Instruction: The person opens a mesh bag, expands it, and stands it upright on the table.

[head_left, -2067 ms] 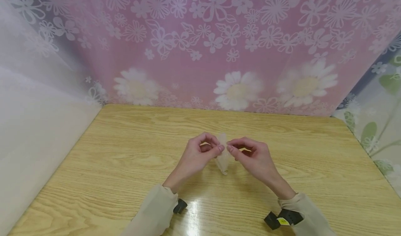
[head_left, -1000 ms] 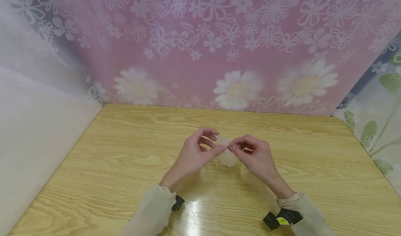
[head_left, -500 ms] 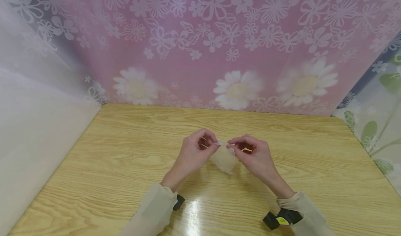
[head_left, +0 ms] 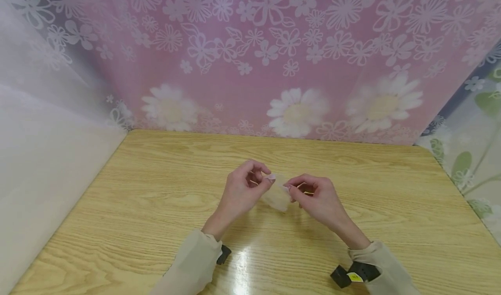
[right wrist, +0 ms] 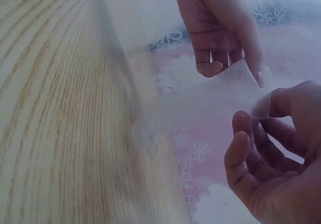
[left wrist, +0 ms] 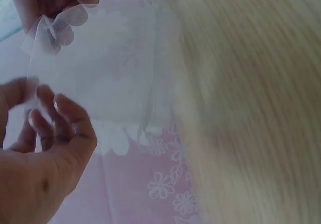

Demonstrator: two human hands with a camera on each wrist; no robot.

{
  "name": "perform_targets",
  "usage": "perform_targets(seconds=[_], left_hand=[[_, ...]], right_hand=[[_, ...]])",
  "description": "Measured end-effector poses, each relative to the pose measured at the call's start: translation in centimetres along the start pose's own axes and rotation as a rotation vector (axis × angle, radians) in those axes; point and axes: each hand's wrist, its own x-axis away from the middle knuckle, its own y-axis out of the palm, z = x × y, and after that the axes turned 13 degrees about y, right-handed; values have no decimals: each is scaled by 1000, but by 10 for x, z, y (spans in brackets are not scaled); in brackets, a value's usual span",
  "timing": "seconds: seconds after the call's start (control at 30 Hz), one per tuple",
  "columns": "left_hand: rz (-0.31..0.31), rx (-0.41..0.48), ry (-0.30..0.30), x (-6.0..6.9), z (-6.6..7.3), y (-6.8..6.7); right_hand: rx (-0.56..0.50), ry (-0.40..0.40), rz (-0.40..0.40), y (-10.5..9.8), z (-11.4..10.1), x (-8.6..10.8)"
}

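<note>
Two-handed hold on a thin translucent sheet (head_left: 277, 202), located above the middle of the counter (head_left: 156, 225), on the near side of the floral cloth (head_left: 219, 77). The left hand (head_left: 243, 188) pinches the upper edge at left between thumb and finger; the right hand (head_left: 320, 194) pinches it at right, near the first grip but apart from it. The rest hangs toward the near side; whether it touches the counter, and whether it is a single layer or a bag, cannot be told. Its see-through, creased surface suggests a very light, limp material, perhaps slippery and easily torn. The edge, taken at two spaced points with light pressure, probably gives the best control; the loose lower end is likely to flop and fold
</note>
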Motion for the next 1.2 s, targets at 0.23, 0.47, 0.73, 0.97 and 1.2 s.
perform_targets(seconds=[0.23, 0.47, 0.73, 0.97, 1.2], left_hand=[[-139, -29, -80, 1, 6, -5], [-159, -65, -66, 1, 8, -7], [-117, -139, 11, 0, 4, -5], [32, -138, 47, 1, 0, -1], [63, -145, 67, 2, -1, 4]], right_hand=[[-38, 14, 51, -1, -2, -1], [-66, 1, 72, -1, -3, -3], [-51, -31, 98, -1, -3, -4], [-48, 10, 78, 0, -5, -2], [-42, 5, 23, 1, -4, 0]])
